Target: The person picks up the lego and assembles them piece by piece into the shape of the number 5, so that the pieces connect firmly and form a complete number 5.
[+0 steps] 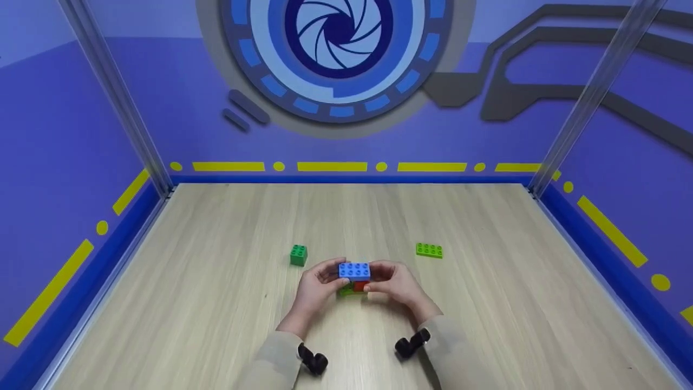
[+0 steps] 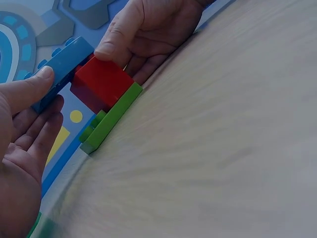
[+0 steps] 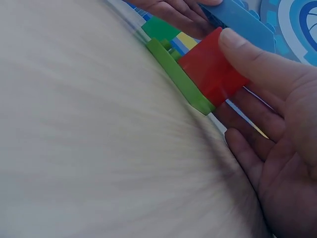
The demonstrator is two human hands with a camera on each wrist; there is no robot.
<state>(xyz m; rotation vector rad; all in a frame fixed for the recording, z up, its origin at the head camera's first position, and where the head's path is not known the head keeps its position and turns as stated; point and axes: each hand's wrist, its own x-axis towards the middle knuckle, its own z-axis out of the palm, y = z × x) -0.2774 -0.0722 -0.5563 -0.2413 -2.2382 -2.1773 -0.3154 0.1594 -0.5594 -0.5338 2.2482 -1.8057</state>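
My left hand (image 1: 315,290) pinches a blue eight-stud toy brick (image 1: 354,270) by its left end, thumb on the near side and fingers behind. Below it, a red brick (image 2: 105,82) sits on one half of a lime green plate (image 2: 111,119), which lies on the table. My right hand (image 1: 399,284) grips the red brick, with the thumb (image 3: 235,39) on its near face. In the left wrist view the blue brick is slightly tilted over the red brick's top, its right end close to it. Studs show on the plate's left half.
A dark green brick (image 1: 298,255) stands on the wooden table (image 1: 216,303) behind and left of my left hand. Another lime green plate (image 1: 429,250) lies behind and right of my right hand. Purple walls (image 1: 162,108) border the table at the back and sides.
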